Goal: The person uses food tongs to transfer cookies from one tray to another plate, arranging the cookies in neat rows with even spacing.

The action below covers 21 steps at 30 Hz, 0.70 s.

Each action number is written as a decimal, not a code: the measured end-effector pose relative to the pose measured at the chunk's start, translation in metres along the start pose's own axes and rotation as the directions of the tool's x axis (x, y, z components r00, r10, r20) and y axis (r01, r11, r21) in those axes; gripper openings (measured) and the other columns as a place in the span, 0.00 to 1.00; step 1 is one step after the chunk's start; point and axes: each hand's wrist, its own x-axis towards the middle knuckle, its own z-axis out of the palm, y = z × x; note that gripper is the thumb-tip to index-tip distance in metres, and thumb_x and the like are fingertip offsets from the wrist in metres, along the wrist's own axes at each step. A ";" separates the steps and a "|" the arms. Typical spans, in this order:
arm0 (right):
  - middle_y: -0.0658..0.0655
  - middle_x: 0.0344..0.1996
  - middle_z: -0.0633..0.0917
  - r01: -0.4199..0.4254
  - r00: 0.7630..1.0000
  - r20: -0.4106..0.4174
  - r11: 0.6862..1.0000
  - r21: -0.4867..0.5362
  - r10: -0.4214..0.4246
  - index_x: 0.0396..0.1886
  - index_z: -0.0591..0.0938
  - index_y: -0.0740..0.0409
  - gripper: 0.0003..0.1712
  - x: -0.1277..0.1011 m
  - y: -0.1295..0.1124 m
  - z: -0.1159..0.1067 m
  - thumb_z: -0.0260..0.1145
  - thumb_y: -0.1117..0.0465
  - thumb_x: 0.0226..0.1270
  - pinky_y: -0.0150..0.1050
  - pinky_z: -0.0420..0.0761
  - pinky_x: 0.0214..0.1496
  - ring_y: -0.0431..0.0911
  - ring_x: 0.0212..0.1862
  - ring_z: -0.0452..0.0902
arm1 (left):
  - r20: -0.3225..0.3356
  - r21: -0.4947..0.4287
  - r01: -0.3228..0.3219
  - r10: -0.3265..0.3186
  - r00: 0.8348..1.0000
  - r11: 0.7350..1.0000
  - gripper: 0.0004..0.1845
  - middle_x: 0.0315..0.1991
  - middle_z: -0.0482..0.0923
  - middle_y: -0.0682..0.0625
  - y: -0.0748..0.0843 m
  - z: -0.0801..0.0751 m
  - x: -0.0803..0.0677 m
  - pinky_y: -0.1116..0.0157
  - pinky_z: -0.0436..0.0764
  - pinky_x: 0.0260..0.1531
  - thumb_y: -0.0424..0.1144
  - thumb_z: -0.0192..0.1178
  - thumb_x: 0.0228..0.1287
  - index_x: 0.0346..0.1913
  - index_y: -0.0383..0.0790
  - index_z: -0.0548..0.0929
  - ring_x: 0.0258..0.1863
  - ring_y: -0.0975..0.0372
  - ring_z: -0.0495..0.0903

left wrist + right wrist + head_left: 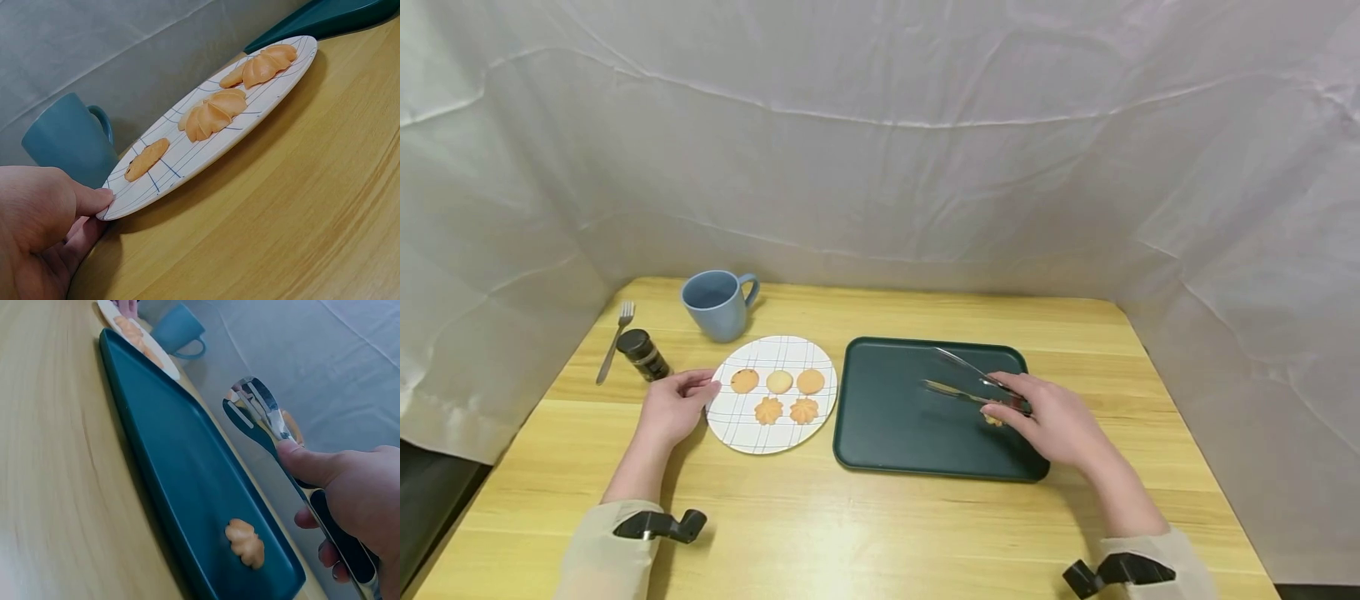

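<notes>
My left hand (676,407) pinches the left rim of a white plate (730,427) with blue grid lines, thumb on top. On the plate lie several cookies: three round ones, such as a plain cookie (779,382), in a row and two flower-shaped cookies (804,410) in front. Metal tongs (955,392) are gripped in my right hand (1062,421), over the right part of a dark green tray (895,425). Their tips point left, apart, with nothing between them. Beneath that hand, a flower-shaped cookie (245,542) lies on the tray, partly hidden in the head view.
A blue mug (718,312) stands behind the plate. To the left are a black-capped jar (644,357), close to my left hand, and a fork (615,343). A pale curtain (880,183) hangs behind the wooden table (790,525).
</notes>
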 end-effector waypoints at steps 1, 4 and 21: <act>0.41 0.30 0.78 0.002 1.000 -0.001 1.000 -0.004 -0.002 0.71 0.81 0.46 0.33 -0.002 0.002 0.000 0.67 0.35 0.74 0.40 0.71 0.31 0.40 0.28 0.71 | 0.000 0.000 0.001 -0.001 1.000 1.000 0.23 0.56 0.85 0.36 0.000 0.000 0.000 0.75 0.77 0.42 0.45 0.63 0.79 0.65 0.30 0.83 0.54 0.50 0.83; 0.42 0.34 0.80 0.013 1.000 -0.010 1.000 -0.013 -0.013 0.72 0.80 0.47 0.32 -0.007 0.008 -0.001 0.65 0.37 0.77 0.41 0.73 0.33 0.40 0.31 0.72 | 0.001 -0.001 0.002 -0.002 1.000 1.000 0.23 0.56 0.85 0.36 0.000 0.000 0.000 0.74 0.77 0.42 0.45 0.63 0.79 0.65 0.30 0.83 0.54 0.50 0.83; 0.40 0.33 0.78 -0.038 0.997 -0.066 0.999 -0.027 0.036 0.63 0.81 0.46 0.27 -0.031 0.033 -0.008 0.69 0.37 0.74 0.36 0.63 0.22 0.37 0.22 0.64 | -0.004 -0.002 -0.006 0.006 1.000 1.000 0.23 0.55 0.85 0.36 -0.001 0.000 0.000 0.75 0.77 0.42 0.44 0.63 0.79 0.65 0.30 0.83 0.54 0.50 0.83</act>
